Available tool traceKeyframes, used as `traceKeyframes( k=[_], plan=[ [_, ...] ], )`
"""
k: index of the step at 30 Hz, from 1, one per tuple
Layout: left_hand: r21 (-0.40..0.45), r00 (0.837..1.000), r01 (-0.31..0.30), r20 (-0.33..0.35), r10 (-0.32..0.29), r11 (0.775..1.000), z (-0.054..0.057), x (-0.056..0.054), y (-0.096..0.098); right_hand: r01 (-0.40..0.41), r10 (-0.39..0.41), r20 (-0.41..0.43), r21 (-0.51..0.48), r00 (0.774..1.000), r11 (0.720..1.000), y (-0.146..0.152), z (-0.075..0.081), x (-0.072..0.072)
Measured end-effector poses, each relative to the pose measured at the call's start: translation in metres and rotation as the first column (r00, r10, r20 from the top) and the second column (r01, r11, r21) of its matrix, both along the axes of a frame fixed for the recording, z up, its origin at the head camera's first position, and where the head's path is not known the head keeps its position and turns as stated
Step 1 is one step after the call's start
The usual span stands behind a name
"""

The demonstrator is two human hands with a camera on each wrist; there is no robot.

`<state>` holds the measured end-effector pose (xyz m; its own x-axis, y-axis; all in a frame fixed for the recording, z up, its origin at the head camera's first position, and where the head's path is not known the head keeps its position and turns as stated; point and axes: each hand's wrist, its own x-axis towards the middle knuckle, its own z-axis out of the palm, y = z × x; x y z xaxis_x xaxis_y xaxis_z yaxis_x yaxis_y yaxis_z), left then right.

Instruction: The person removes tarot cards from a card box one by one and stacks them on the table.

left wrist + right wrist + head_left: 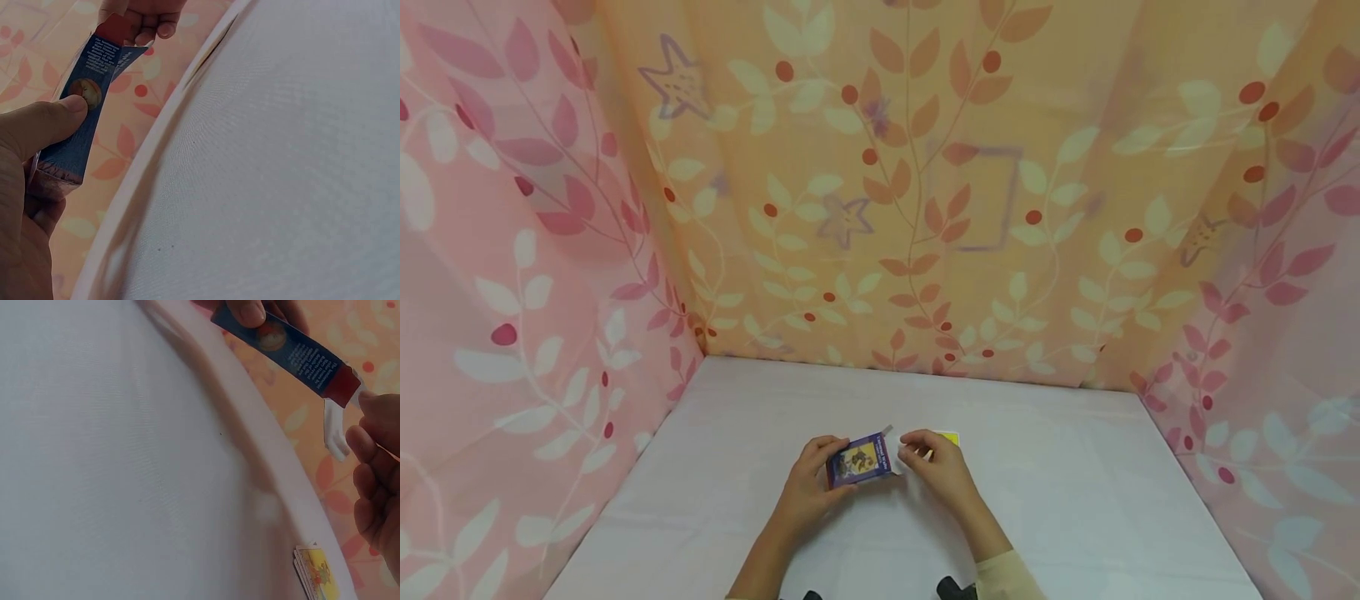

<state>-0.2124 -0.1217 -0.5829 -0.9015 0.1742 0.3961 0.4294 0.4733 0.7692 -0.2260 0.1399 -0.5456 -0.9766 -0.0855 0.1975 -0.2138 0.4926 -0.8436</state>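
My left hand point(811, 479) grips a small blue-purple card box point(857, 460) with a yellow picture on its front. In the left wrist view the thumb point(56, 125) presses the box's narrow side. The box's end toward the right hand is open, with a red flap point(342, 387) and a white flap point(334, 428) standing out. My right hand point(943, 471) is at that end, thumb and fingertips curled at a pale, card-like piece point(358, 397); whether it is a flap or a card is unclear. Beyond the right hand lies a stack of yellow picture cards point(315, 572).
A white cloth covers the table point(1075, 483). Leaf-patterned curtains, an orange one point(820, 275) at the back and pink ones point(550, 333) at the sides, enclose it. A dark object point(953, 588) shows at the bottom edge by the right sleeve point(1011, 577).
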Motion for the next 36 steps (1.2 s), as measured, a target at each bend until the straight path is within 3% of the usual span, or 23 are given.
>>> traceKeyframes(
  k=[5, 14, 23, 30, 36],
  plan=[
    [-0.002, 1.000, -0.003, 0.012, 0.003, 1.000, 0.000, 0.000, 0.000, -0.014, 0.014, -0.011, 0.002, 1.000, 1.000, -0.002, 0.000, 0.003],
    [-0.002, 0.997, 0.035, -0.075, -0.035, 0.999, 0.000, 0.000, 0.000, -0.031, 0.031, 0.018, 0.007, 0.999, 0.999, -0.004, -0.002, 0.006],
    [0.009, 0.998, 0.034, -0.058, -0.034, 0.999, 0.001, 0.000, -0.001, -0.055, 0.055, 0.001, 0.001, 0.998, 0.998, -0.010, -0.004, 0.007],
    [0.001, 0.998, 0.032, -0.050, -0.032, 0.999, 0.002, 0.001, -0.001, -0.026, 0.028, 0.054, -0.027, 0.998, 0.999, -0.015, -0.009, 0.010],
    [-0.010, 0.998, 0.029, -0.048, -0.029, 1.000, 0.002, 0.001, -0.001, -0.008, 0.010, 0.030, -0.035, 0.999, 0.999, -0.018, -0.012, 0.009]
  ],
)
